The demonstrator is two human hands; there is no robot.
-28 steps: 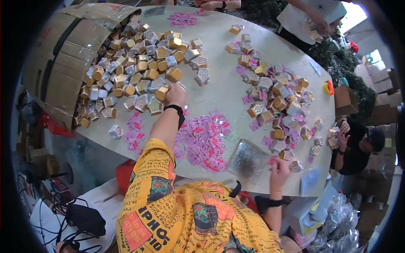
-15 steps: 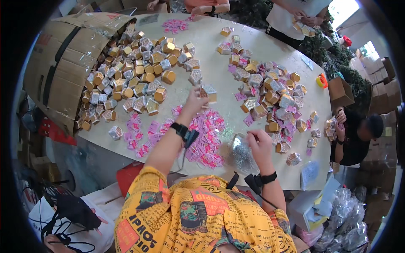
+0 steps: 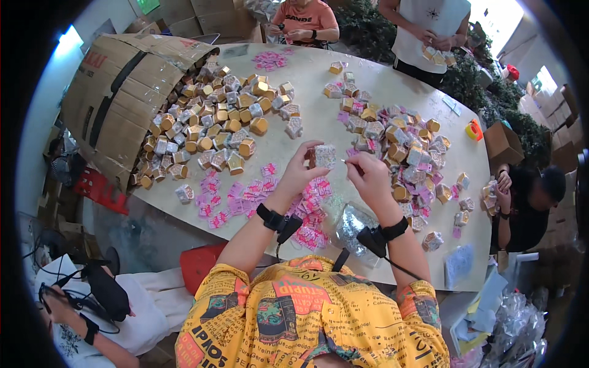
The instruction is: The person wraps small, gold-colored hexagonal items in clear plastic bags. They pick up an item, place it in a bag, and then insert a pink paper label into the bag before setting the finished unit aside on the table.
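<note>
My left hand (image 3: 297, 176) grips a small many-sided box (image 3: 325, 157) with glittery white faces, held up above the middle of the table. Just right of it, my right hand (image 3: 372, 179) is pinched closed. A tiny pale tip shows at its fingertips, too small to name, a short gap from the box. Below my right wrist lies a clear container of silver glitter (image 3: 356, 226). Pink printed cards (image 3: 311, 216) are spread on the table beneath my left hand and forearm.
A heap of gold and white boxes (image 3: 232, 126) spills from a large cardboard carton (image 3: 129, 92) at left. More boxes mixed with pink cards (image 3: 399, 153) lie at right, near an orange tape dispenser (image 3: 473, 130). Other people (image 3: 307, 24) are around the table.
My left hand has drawn the box nearer and to the right. My right hand has risen from beside the glitter container to beside the box. The view has shifted slightly.
</note>
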